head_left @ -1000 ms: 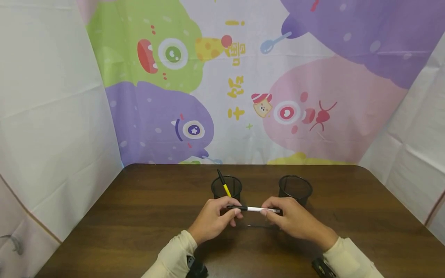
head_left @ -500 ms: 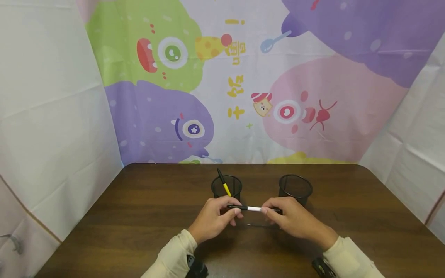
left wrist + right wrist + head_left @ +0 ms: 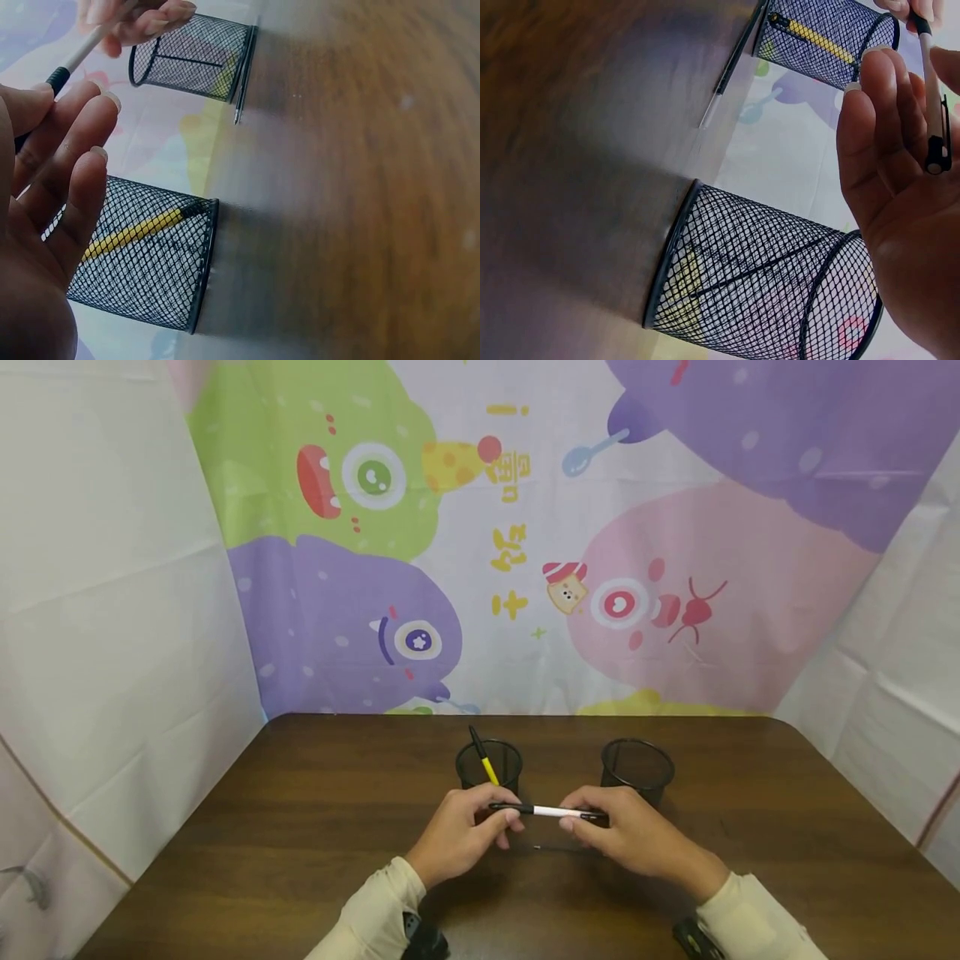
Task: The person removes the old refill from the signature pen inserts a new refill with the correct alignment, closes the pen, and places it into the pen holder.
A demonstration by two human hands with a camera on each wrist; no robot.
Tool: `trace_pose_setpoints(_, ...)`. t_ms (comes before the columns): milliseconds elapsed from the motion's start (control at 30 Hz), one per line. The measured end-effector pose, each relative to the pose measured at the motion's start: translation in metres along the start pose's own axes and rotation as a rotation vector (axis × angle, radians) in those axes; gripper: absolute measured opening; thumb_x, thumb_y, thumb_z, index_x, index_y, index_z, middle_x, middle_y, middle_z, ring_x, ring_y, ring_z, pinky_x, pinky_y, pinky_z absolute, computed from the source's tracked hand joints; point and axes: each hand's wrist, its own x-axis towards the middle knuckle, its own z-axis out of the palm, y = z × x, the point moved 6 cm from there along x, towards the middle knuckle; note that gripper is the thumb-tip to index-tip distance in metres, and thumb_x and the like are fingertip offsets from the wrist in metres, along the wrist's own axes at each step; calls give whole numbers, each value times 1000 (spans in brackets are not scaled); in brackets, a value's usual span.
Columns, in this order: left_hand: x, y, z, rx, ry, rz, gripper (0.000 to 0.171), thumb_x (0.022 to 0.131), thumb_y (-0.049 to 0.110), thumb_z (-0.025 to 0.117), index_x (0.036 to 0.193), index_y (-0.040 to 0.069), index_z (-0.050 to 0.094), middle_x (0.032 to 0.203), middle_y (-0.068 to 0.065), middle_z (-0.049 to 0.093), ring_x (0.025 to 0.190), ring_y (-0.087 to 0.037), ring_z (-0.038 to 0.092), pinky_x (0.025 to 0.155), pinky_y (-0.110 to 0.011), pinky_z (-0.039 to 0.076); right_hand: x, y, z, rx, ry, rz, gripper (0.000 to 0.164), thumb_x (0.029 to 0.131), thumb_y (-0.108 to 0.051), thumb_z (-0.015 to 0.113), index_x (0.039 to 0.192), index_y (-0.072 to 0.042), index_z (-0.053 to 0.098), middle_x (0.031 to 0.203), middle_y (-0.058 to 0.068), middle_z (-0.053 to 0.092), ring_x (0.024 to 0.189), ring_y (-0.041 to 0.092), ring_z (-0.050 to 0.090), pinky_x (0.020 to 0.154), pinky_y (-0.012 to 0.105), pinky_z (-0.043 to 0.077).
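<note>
A white pen (image 3: 551,812) with a black grip section and a black clip lies level between my two hands, above the table. My left hand (image 3: 462,835) pinches its black end between thumb and fingertips. The clip end is in my right hand (image 3: 637,831), thumb on the near side and fingers on the far side. In the right wrist view the black clip (image 3: 945,127) shows beside the palm. Under the hands, a thin dark pen refill (image 3: 244,82) with a fine pale tip lies on the table.
Behind my left hand stands a black mesh pen cup (image 3: 150,277) with a yellow pen (image 3: 490,769), black at its upper end, leaning inside. A second mesh cup (image 3: 750,274) is behind my right hand. A cartoon-printed cloth (image 3: 510,677) hangs beyond the brown table (image 3: 337,802).
My right thumb and forefinger have shifted slightly on the pen, so more of its white barrel shows than half a second ago. The left hand holds still.
</note>
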Motion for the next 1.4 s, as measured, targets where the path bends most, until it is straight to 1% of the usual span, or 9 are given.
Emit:
trace_pose_setpoints(100,0,0,0,-5,0,3,9,96,-1,65,104,-2,68,83,-11,73,62,-29,67,60,-33,58,-1,-1,0,-20,16,-12,11,96,-26,72,105,-25,66,81,-15,65,65,3,59,58,25,52)
trace_pose_setpoints(233,0,-1,0,-17,1,5,9,96,-2,64,104,-2,68,83,-12,73,62,-30,67,60,-36,58,0,-2,0,-34,34,-22,20,92,-18,76,103,-23,60,81,-15,66,69,3,60,62,25,51)
trace_pose_setpoints(300,0,-1,0,-20,4,9,9,96,-2,64,104,-2,68,83,-12,73,61,-30,67,60,-38,58,-1,-2,-1,-36,43,-28,22,92,-16,76,101,-22,58,81,-15,66,68,2,60,63,25,51)
trace_pose_setpoints(367,-1,-1,0,-22,8,9,9,96,-2,64,104,-1,68,83,-12,73,61,-29,67,60,-39,58,-1,-2,-1,-31,47,-25,22,92,-15,76,100,-22,56,78,-14,66,66,2,59,60,25,50)
trace_pose_setpoints(567,0,-2,-1,-30,9,-1,9,96,-3,64,104,-1,68,84,-13,73,62,-29,68,60,-43,58,-1,0,-1,-6,40,-11,18,95,-15,72,98,-23,57,77,-7,68,63,3,58,54,25,50)
trace_pose_setpoints(733,0,-1,-1,-34,8,-5,9,96,-3,64,104,-2,68,84,-13,73,62,-30,68,60,-42,59,-1,1,0,-11,39,3,13,96,-19,71,98,-24,60,76,-10,65,61,3,58,53,26,51)
trace_pose_setpoints(967,0,0,-1,-42,3,-8,10,96,-3,64,105,-2,68,84,-14,73,62,-32,67,61,-46,58,0,1,-2,-28,38,14,8,96,-24,71,96,-25,63,73,-14,61,60,3,57,53,25,51)
trace_pose_setpoints(1267,0,-4,0,-36,6,-18,10,96,-3,64,105,-2,68,84,-13,74,62,-30,68,60,-46,58,0,2,-1,-3,28,12,6,97,-22,69,94,-24,65,74,-12,61,61,4,57,53,26,51)
trace_pose_setpoints(1400,0,-5,0,-37,8,-19,10,96,-3,64,105,-1,68,84,-12,74,62,-29,68,60,-46,58,0,2,-1,16,26,10,6,97,-20,69,94,-24,66,75,-7,64,61,5,59,53,26,53)
